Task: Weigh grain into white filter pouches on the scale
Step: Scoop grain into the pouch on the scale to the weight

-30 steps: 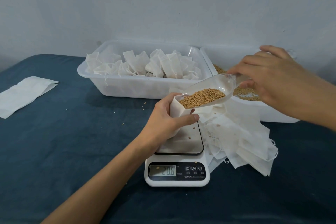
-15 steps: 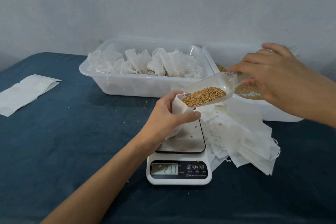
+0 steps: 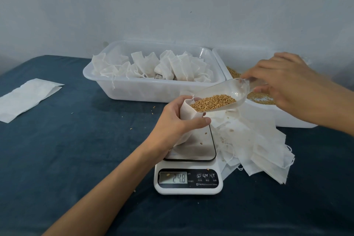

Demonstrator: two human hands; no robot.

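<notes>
As grain leaves the scoop, scale reading apparently higher: 24.8.

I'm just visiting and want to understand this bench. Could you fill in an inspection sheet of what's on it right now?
Surface: table under dark blue cloth, stray grains scattered on it.
Job's things: white pouch on the scale, display reading 24.8; clear scoop of grain tipped at its mouth; tub of grain; tub of filled pouches.
Clutter: heap of empty pouches right of the scale; flat white bag at far left.
Grippers: left hand holds the pouch; right hand holds the scoop handle.
Cables: nothing seen.
Surroundings: plain pale wall.
</notes>
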